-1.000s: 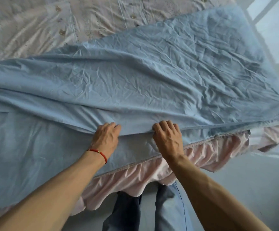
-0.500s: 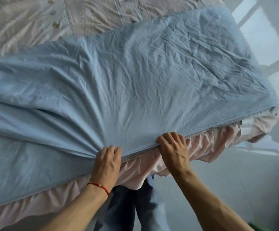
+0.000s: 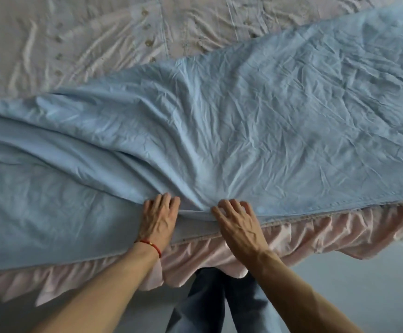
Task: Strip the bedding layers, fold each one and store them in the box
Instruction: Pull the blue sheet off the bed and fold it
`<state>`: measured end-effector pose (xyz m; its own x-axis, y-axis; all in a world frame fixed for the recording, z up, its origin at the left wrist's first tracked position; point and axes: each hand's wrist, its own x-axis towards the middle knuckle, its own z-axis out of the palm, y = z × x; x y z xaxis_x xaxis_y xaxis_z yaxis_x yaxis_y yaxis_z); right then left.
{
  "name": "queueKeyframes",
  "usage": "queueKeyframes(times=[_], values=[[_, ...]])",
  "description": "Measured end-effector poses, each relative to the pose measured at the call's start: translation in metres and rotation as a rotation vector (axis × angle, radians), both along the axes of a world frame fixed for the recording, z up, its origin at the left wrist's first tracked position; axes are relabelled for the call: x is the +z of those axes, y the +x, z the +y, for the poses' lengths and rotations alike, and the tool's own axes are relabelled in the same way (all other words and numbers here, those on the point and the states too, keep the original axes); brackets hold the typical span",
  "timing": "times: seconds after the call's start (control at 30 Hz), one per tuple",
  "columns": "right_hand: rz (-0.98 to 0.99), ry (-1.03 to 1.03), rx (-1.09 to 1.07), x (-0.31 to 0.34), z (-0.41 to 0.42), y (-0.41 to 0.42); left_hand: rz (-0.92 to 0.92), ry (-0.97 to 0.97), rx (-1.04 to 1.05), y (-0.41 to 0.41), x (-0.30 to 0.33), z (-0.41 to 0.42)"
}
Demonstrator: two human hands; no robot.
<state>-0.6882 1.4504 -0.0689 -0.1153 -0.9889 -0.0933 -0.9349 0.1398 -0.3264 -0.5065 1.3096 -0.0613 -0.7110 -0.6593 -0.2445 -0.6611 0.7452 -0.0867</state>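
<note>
A wrinkled light blue sheet (image 3: 255, 131) lies folded over itself across the near side of the bed, its upper layer ending in a fold edge by my hands. My left hand (image 3: 159, 218), with a red string at the wrist, rests flat on the lower layer, fingertips at that fold edge. My right hand (image 3: 237, 221) presses on the sheet with spread, arched fingers near the bed's edge. Creases in the blue cloth run together between the two hands. No box is in view.
A pale pink patterned bed cover (image 3: 99, 37) is exposed on the far side. Its pink ruffled skirt (image 3: 315, 234) hangs over the near edge. My legs in blue jeans (image 3: 210, 306) stand against the bed on a grey floor (image 3: 364, 284).
Both hands drew the upper layer's edge toward the bed's near edge, then moved closer together. The grip on the edge gave way to fingers lying on the cloth. The view shifted left.
</note>
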Motion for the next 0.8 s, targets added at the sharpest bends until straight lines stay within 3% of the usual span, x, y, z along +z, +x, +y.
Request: queueKeyframes(times=[0.1, 0.27, 0.53, 0.8], values=[[-0.033, -0.025, 0.028, -0.002, -0.025, 0.019, -0.045, -0.006, 0.040, 0.031, -0.002, -0.040], [-0.064, -0.064, 0.065, -0.003, -0.048, 0.039, 0.057, 0.015, -0.019, 0.055, 0.004, -0.065], [-0.027, -0.043, 0.120, -0.009, -0.020, 0.053, 0.167, -0.022, -0.043, 0.118, 0.013, 0.010], [-0.012, 0.012, 0.129, -0.015, -0.005, 0.054, 0.275, -0.043, 0.041, 0.104, 0.006, 0.033]])
